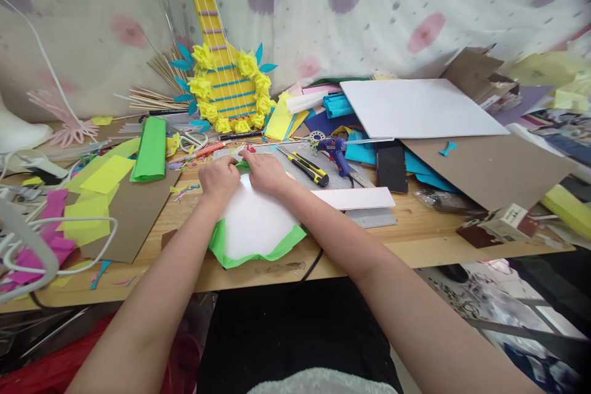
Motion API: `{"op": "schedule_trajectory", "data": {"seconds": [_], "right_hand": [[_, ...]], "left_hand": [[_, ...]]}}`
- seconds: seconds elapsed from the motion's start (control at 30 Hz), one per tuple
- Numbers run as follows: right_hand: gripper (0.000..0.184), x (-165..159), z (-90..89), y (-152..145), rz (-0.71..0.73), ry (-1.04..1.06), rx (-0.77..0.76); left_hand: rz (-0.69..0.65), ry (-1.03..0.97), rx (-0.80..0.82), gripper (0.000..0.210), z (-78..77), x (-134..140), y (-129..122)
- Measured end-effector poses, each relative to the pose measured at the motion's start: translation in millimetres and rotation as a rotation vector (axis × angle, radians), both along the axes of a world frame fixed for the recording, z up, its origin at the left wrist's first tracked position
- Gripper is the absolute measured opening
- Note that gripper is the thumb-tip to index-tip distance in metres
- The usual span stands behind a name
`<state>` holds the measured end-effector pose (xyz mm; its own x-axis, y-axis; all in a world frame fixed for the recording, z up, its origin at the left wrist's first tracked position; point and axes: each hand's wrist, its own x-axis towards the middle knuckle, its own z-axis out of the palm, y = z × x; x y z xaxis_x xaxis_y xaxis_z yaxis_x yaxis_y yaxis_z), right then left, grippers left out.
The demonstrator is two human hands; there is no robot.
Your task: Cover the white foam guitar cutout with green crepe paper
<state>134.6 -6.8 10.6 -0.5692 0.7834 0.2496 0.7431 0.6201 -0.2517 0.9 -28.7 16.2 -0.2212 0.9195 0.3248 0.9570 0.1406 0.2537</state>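
Observation:
A rounded white board piece [258,221] lies on the table edge in front of me, with green crepe paper [263,253] sticking out and folded up along its near rim. At its far rim, my left hand [220,180] is closed, fingers curled at the paper there. My right hand [265,172] sits close beside it, its fingers bent over the same green edge and its index finger reaching forward. The fingertips are partly hidden. Just right of the hands lie a yellow and black utility knife [308,169] and a blue glue gun [336,154].
A yellow paper guitar with flowers [228,83] leans on the back curtain. A white foam board [415,109], phone [391,167] and small box [501,226] are to the right. A green paper roll [150,149], yellow sheets and white cable [60,221] lie left.

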Motion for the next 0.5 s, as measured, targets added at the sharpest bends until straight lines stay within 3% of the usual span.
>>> {"op": "schedule_trajectory", "data": {"seconds": [0.23,0.37,0.5], "right_hand": [[0.052,2,-1.6,2,0.015,0.056,-0.038],[0.049,3,-2.4,1,-0.002,0.038,-0.03],[0.054,5,-2.1,-2,-0.013,0.052,-0.04]], "left_hand": [[-0.076,-0.191,0.004,0.049,-1.3,-8,9],[-0.107,-0.176,-0.079,0.046,-1.5,-9,12],[-0.08,-0.11,-0.059,0.045,-0.6,-6,12]]}}
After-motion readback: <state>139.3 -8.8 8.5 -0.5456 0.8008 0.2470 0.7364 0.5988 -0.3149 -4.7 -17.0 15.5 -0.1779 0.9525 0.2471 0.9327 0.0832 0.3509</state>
